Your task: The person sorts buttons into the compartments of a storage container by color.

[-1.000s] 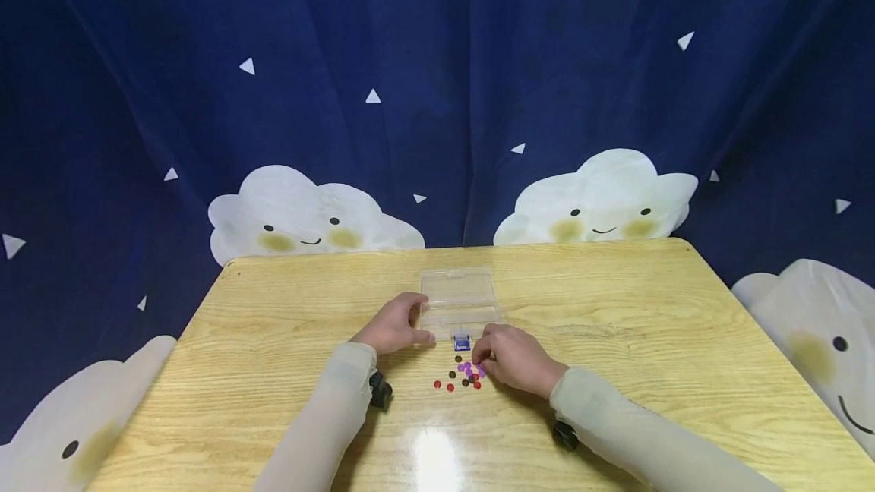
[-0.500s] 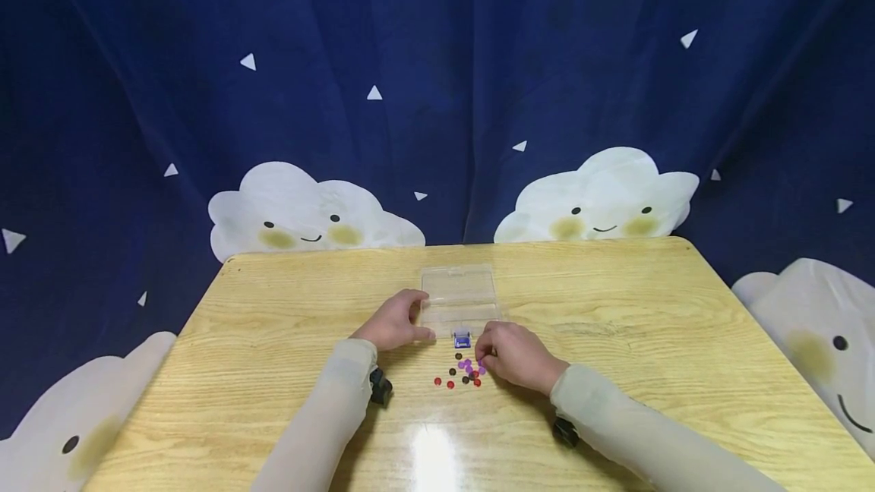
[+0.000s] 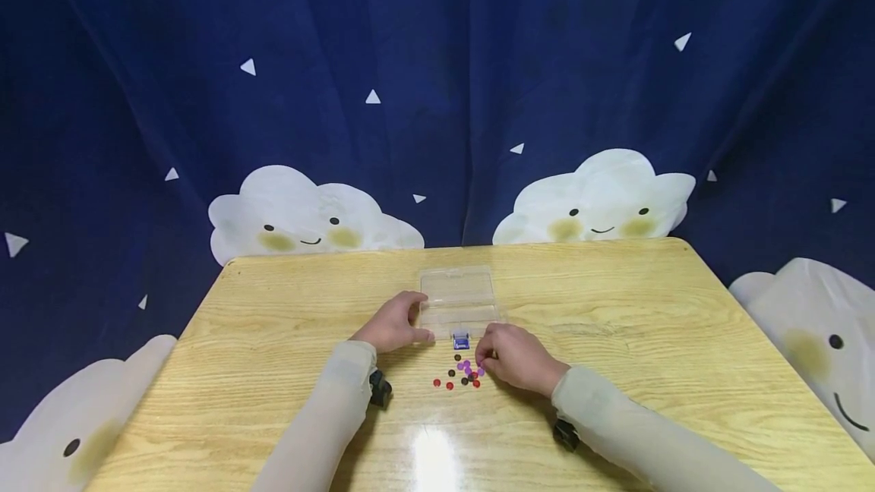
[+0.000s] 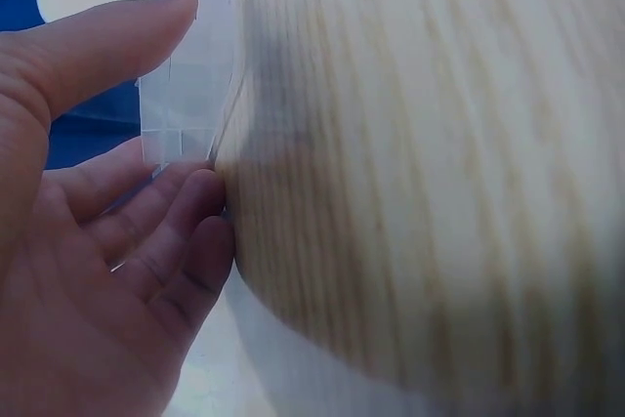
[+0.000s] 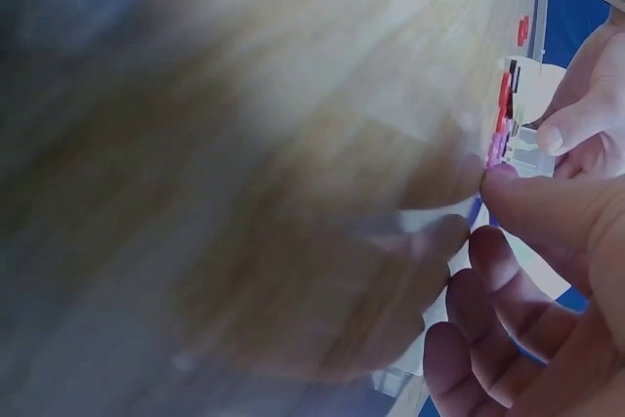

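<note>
A clear plastic box (image 3: 456, 287) lies with its lid open, the lid towards the back. My left hand (image 3: 395, 321) holds its left end, index finger at the hinge side and thumb by the near corner. In the left wrist view, the fingers touch the end of the box (image 4: 186, 95). My right hand (image 3: 516, 355) has its thumb and index fingertips down at a purple disc (image 3: 481, 372) on the table. I cannot tell whether a disc is between them. In the right wrist view, pink shows at the thumb tip.
Several small purple, black and red discs (image 3: 437, 383) lie loose before the box. A small blue piece (image 3: 461, 341) sits at the box's near edge. Wooden table (image 3: 273, 310) surrounds everything, with a dark blue curtain (image 3: 437, 97) behind it.
The right fingertips have shifted very slightly among the purple discs. My left hand and the box stay in place.
</note>
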Available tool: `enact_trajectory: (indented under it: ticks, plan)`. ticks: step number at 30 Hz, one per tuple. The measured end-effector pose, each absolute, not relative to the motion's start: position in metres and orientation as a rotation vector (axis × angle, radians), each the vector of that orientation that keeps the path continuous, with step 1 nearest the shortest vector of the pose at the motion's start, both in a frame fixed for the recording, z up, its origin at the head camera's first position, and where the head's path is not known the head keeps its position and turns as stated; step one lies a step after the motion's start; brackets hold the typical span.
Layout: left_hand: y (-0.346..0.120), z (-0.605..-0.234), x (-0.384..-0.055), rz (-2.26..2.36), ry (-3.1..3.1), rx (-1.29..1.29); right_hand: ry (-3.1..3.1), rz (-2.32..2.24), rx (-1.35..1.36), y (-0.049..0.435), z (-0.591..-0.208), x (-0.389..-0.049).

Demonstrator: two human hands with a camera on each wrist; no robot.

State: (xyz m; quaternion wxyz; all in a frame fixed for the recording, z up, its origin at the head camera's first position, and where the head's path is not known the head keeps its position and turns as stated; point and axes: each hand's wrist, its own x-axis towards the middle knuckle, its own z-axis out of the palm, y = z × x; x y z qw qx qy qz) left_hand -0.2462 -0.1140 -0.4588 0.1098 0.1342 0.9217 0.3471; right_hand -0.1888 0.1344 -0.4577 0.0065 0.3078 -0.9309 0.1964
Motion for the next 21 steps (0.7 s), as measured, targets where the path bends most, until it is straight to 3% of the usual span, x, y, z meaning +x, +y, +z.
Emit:
enact_trajectory:
  ticks: [21]
  plan:
    - [-0.1149, -0.4579, -0.2461, 1.053, 2.688, 0.410, -2.878, 0.907, 0.910, 0.1390, -0.4489, -0.1936]
